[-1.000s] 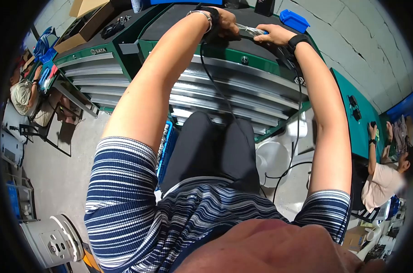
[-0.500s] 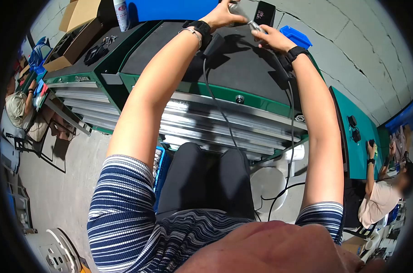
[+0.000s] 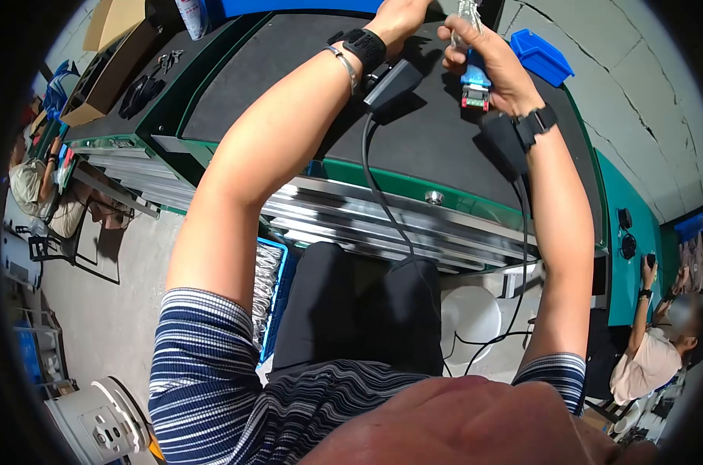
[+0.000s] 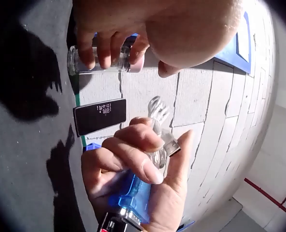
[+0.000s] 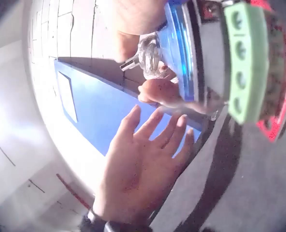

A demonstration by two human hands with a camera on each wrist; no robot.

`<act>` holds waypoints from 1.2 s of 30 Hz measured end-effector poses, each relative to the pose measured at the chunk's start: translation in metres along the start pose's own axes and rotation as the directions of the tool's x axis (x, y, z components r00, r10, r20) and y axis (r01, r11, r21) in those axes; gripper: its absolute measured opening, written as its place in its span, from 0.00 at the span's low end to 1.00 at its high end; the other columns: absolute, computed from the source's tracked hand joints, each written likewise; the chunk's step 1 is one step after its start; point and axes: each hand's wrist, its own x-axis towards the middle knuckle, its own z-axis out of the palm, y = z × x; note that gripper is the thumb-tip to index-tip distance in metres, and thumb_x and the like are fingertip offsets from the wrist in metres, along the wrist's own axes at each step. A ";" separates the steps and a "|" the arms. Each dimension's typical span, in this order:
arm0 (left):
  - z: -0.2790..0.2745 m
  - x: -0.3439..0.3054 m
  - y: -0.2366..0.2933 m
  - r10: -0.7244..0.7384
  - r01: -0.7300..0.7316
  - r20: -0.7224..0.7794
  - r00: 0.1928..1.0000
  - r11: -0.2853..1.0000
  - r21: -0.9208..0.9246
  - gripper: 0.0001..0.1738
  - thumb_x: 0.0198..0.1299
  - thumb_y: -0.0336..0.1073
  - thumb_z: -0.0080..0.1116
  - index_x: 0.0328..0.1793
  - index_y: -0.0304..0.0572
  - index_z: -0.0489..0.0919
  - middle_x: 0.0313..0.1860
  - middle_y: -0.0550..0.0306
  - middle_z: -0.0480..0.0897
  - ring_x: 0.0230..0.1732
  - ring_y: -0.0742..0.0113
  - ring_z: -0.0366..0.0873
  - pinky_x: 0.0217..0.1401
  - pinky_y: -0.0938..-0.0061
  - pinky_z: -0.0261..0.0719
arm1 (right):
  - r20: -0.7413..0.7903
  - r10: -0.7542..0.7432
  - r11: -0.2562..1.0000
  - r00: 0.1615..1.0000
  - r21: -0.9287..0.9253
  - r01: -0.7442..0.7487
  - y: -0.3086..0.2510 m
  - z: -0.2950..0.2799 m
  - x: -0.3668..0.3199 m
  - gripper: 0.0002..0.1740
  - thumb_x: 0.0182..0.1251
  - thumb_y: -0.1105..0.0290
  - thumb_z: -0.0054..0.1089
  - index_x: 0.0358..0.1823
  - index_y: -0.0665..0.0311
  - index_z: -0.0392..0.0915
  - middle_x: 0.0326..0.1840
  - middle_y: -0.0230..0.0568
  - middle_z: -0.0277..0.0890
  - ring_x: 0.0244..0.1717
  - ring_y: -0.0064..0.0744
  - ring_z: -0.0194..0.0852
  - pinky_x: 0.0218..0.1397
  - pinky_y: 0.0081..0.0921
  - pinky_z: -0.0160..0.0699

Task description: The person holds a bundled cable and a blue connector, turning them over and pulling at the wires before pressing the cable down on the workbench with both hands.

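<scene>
My right hand (image 3: 491, 66) grips a translucent blue USB adapter (image 3: 475, 74), with its fingers curled around it. A bundled clear cable (image 4: 157, 111) with a USB plug sticks out beyond the fingers. At the adapter's near end, a green terminal block (image 5: 249, 63) sits on a red circuit board. My left hand (image 3: 402, 19) is at the far side of the cabinet top. Its fingers look spread and fairly straight in the right wrist view. In the left wrist view they overlap a clear bottle (image 4: 74, 63) with a pink lid (image 4: 136, 64).
A phone (image 4: 102, 117) stands near the wall. A blue bin (image 3: 541, 58) is at the far right of the dark cabinet top (image 3: 282, 70). Black cables (image 3: 367, 155) trail from both wrists. Further left are a spray can (image 3: 192, 17) and an open carton (image 3: 107, 62).
Both hands were together at the bundled cable, then parted. The left hand has moved farther over the cabinet top. The right hand has tilted the adapter, so its terminal end now faces me.
</scene>
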 end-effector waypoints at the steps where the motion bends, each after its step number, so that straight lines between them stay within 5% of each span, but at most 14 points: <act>1: 0.000 0.002 0.000 0.005 -0.005 0.000 1.000 0.999 -0.048 0.22 0.72 0.47 0.51 0.59 0.35 0.72 0.43 0.53 0.79 0.44 0.68 0.75 0.46 0.68 0.77 | -0.025 -0.004 0.998 1.000 -0.061 0.002 -0.004 0.013 -0.004 0.23 0.65 0.53 0.71 0.50 0.62 0.75 0.37 0.28 0.74 0.31 0.14 0.72 0.39 0.18 0.77; 4: -0.004 0.007 0.003 -0.011 0.011 -0.045 0.999 1.000 0.004 0.20 0.73 0.46 0.47 0.58 0.35 0.72 0.42 0.52 0.79 0.43 0.66 0.77 0.46 0.67 0.79 | 0.008 -0.009 0.973 1.000 -0.231 0.011 0.003 0.036 -0.003 0.24 0.62 0.58 0.75 0.53 0.61 0.74 0.37 0.25 0.74 0.39 0.16 0.71 0.44 0.17 0.70; 8: 0.000 -0.006 0.020 -0.074 0.049 -0.074 0.994 0.954 -0.294 0.17 0.75 0.45 0.42 0.49 0.40 0.75 0.35 0.54 0.80 0.36 0.67 0.78 0.38 0.69 0.78 | -0.005 -0.079 0.953 0.997 -0.293 0.074 0.009 0.049 -0.006 0.25 0.60 0.58 0.76 0.52 0.62 0.76 0.41 0.26 0.75 0.44 0.17 0.71 0.50 0.18 0.69; 9: -0.008 -0.007 0.021 -0.003 0.036 0.108 0.994 0.952 -0.305 0.17 0.75 0.44 0.43 0.41 0.42 0.77 0.31 0.58 0.78 0.32 0.69 0.75 0.32 0.70 0.74 | -0.010 -0.080 0.953 0.997 -0.293 0.073 0.007 0.050 -0.008 0.25 0.59 0.59 0.78 0.51 0.63 0.76 0.42 0.27 0.76 0.46 0.18 0.73 0.52 0.18 0.70; 11: -0.014 -0.008 0.023 0.010 0.037 0.125 0.992 0.928 -0.370 0.17 0.75 0.44 0.44 0.38 0.45 0.78 0.29 0.60 0.78 0.31 0.71 0.74 0.31 0.70 0.72 | -0.014 -0.070 0.964 0.997 -0.259 0.063 0.005 0.055 -0.010 0.25 0.60 0.58 0.77 0.52 0.63 0.76 0.42 0.27 0.77 0.46 0.18 0.73 0.52 0.18 0.70; 16: -0.004 -0.023 0.050 -0.160 0.183 0.104 0.982 0.636 -0.750 0.10 0.70 0.43 0.53 0.35 0.54 0.79 0.27 0.68 0.75 0.28 0.73 0.69 0.33 0.74 0.68 | 0.015 -0.034 0.974 0.999 -0.225 0.036 0.007 0.055 -0.009 0.28 0.60 0.57 0.77 0.54 0.64 0.77 0.41 0.27 0.78 0.42 0.16 0.72 0.46 0.18 0.70; 18: -0.004 -0.025 0.058 -0.070 0.100 0.071 0.995 0.720 -0.687 0.10 0.70 0.44 0.53 0.39 0.53 0.82 0.29 0.68 0.77 0.31 0.72 0.70 0.36 0.71 0.70 | 0.013 -0.063 0.967 0.998 -0.246 0.064 0.010 0.055 -0.008 0.27 0.60 0.57 0.76 0.53 0.65 0.76 0.39 0.27 0.76 0.37 0.16 0.71 0.43 0.17 0.70; 22: 0.001 -0.018 0.041 -0.283 0.260 0.049 0.958 0.783 -0.565 0.12 0.72 0.46 0.50 0.39 0.52 0.80 0.31 0.65 0.78 0.32 0.70 0.73 0.37 0.74 0.72 | -0.019 -0.029 0.978 0.999 -0.209 0.024 0.015 0.047 -0.007 0.24 0.63 0.55 0.74 0.50 0.63 0.76 0.37 0.27 0.75 0.33 0.15 0.69 0.38 0.16 0.71; 26: -0.018 -0.004 -0.006 -0.223 0.391 0.420 0.880 0.842 -0.372 0.14 0.70 0.44 0.56 0.40 0.41 0.78 0.33 0.60 0.81 0.38 0.68 0.78 0.44 0.73 0.78 | -0.067 0.013 0.950 0.998 0.311 0.009 0.017 0.022 -0.003 0.23 0.77 0.47 0.51 0.50 0.61 0.76 0.39 0.30 0.76 0.33 0.15 0.72 0.38 0.17 0.75; 27: -0.017 -0.017 0.002 -0.342 0.417 0.331 0.880 0.889 -0.191 0.19 0.68 0.49 0.60 0.54 0.42 0.77 0.39 0.57 0.82 0.43 0.63 0.82 0.54 0.68 0.80 | -0.028 0.028 0.898 0.999 0.440 -0.013 0.020 0.009 -0.001 0.20 0.79 0.51 0.49 0.47 0.62 0.76 0.36 0.33 0.77 0.32 0.21 0.75 0.38 0.21 0.77; 28: -0.005 -0.038 0.017 -0.303 0.393 0.431 0.850 0.910 -0.135 0.18 0.74 0.52 0.50 0.48 0.45 0.77 0.38 0.58 0.81 0.42 0.67 0.81 0.55 0.68 0.80 | 0.012 0.034 0.827 0.999 0.561 -0.035 0.021 0.000 0.001 0.17 0.80 0.56 0.47 0.44 0.62 0.76 0.34 0.36 0.79 0.31 0.27 0.78 0.39 0.25 0.80; 30: 0.006 -0.051 0.027 -0.349 0.419 0.435 0.830 0.905 -0.074 0.20 0.74 0.54 0.50 0.47 0.44 0.78 0.38 0.59 0.82 0.43 0.67 0.81 0.55 0.70 0.80 | -0.171 0.112 0.885 0.979 0.465 -0.021 0.012 0.000 -0.004 0.22 0.80 0.51 0.45 0.37 0.60 0.77 0.28 0.35 0.77 0.27 0.29 0.76 0.33 0.24 0.77; 33: 0.009 -0.050 0.022 -0.373 0.454 0.496 0.784 0.890 -0.048 0.28 0.72 0.61 0.49 0.55 0.43 0.79 0.42 0.60 0.81 0.48 0.66 0.80 0.55 0.70 0.80 | -0.127 0.061 0.862 0.990 0.507 0.012 0.024 -0.026 0.004 0.19 0.79 0.52 0.47 0.39 0.60 0.77 0.32 0.35 0.79 0.31 0.28 0.77 0.33 0.26 0.77; 36: 0.008 -0.055 0.026 -0.351 0.426 0.519 0.779 0.904 -0.028 0.32 0.69 0.66 0.50 0.57 0.43 0.79 0.44 0.59 0.81 0.50 0.64 0.79 0.58 0.67 0.78 | -0.291 -0.118 0.846 0.949 0.471 0.250 0.024 -0.026 0.009 0.15 0.78 0.56 0.51 0.43 0.61 0.77 0.37 0.35 0.79 0.38 0.29 0.78 0.38 0.28 0.80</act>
